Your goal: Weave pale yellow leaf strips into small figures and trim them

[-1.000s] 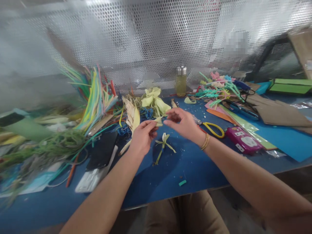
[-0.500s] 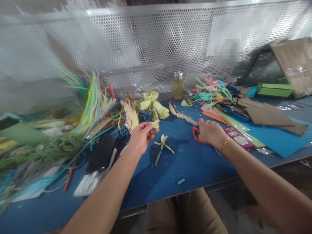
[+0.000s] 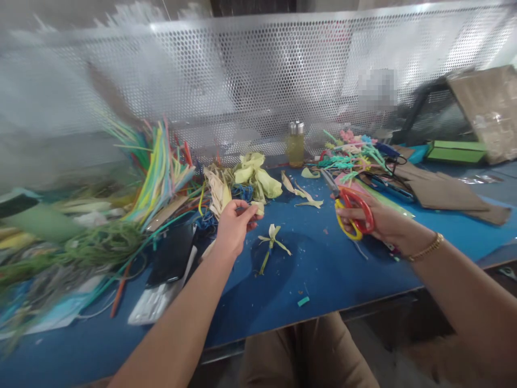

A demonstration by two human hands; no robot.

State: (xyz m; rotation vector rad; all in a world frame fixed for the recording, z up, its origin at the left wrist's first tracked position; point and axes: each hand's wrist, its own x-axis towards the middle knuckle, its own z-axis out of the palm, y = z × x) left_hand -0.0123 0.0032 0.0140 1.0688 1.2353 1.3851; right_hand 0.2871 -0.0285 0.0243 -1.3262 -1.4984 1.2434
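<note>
While hands (image 3: 235, 226) apart, scissors (image 3: 349, 192) in right (image 3: 388, 222).

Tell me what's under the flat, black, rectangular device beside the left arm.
A flat whitish object, material unclear, sticks out at the near and right edges of the black device. Whatever else lies beneath is covered.

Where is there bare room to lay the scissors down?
Bare but for specks: the blue table between the small leafy piece and the right hand, behind the teal scrap. Crowded: left, around the black phone and colored strips; right, around the brown sheets.
</note>
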